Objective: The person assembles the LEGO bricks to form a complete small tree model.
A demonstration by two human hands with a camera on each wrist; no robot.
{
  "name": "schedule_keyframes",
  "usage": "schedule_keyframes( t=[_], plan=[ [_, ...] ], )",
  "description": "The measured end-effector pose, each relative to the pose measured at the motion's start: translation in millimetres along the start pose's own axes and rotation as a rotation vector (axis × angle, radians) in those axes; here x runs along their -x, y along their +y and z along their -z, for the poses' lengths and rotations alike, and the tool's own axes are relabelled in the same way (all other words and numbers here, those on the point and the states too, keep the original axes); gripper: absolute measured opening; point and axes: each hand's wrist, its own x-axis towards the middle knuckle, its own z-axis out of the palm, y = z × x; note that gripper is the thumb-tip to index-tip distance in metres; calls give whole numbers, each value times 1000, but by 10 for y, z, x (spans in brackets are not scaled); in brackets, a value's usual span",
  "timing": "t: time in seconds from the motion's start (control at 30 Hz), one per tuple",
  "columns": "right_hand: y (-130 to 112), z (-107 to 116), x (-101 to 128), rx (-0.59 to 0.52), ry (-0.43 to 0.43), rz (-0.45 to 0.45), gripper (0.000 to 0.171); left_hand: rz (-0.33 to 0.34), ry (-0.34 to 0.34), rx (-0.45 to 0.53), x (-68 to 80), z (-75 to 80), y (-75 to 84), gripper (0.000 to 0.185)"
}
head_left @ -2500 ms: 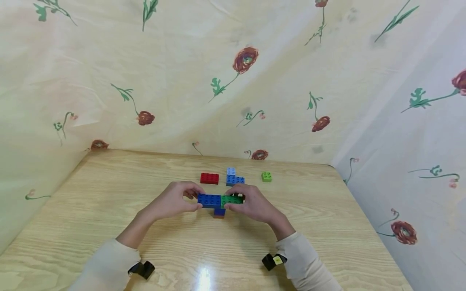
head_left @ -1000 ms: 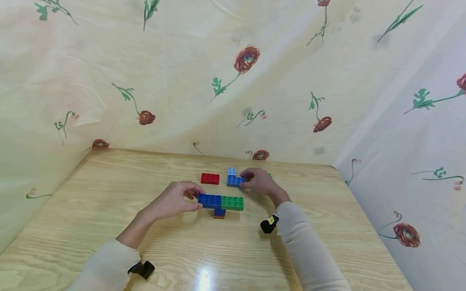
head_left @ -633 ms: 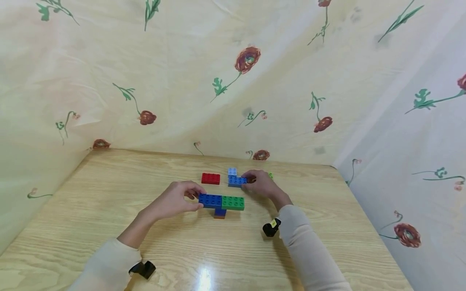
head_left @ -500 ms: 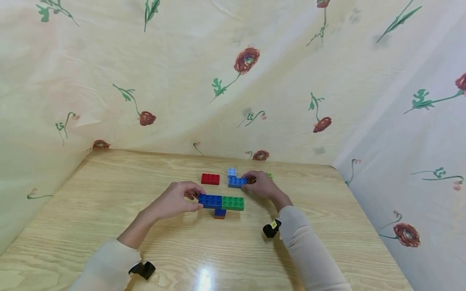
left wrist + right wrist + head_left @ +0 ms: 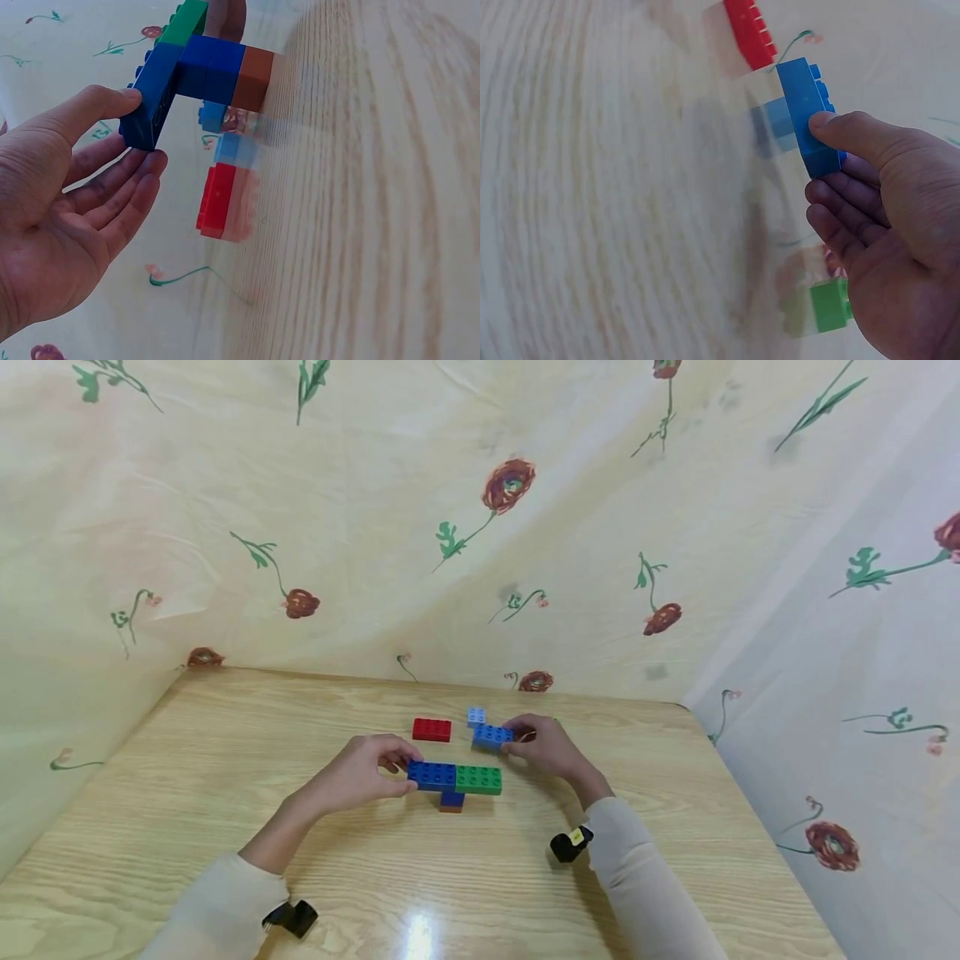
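My left hand [image 5: 405,772] pinches the left end of a dark blue brick [image 5: 431,774] between thumb and fingers. That brick joins a green brick [image 5: 478,779] on a small blue and brown stack [image 5: 452,800] standing on the wooden table [image 5: 225,793]. In the left wrist view the dark blue brick [image 5: 154,97] and brown base [image 5: 251,79] show clearly. Behind the build, my right hand [image 5: 508,735] pinches the right end of a medium-blue brick [image 5: 491,737] and holds it just off the table; the thumb [image 5: 855,131] lies on that brick [image 5: 806,112].
A red brick [image 5: 432,729] and a small light blue brick [image 5: 476,717] lie at the back of the table. A small green brick [image 5: 829,305] sits under my right hand. Flowered cloth walls [image 5: 525,527] close in the back and both sides.
My right hand let go of the green brick, reached back to the medium-blue brick, pinched it and drew it slightly nearer. The left hand has kept its hold.
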Motion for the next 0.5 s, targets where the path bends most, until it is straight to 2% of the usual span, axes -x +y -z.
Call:
schedule_keyframes(
  t=[0.17,0.5],
  plan=[
    [-71,53,68,-25,0,24,32,-2,-3,-2,6,0,10,32],
    [-309,104,194,-41,-8,137,32,1,0,10,2,-8,8,33]
  ],
)
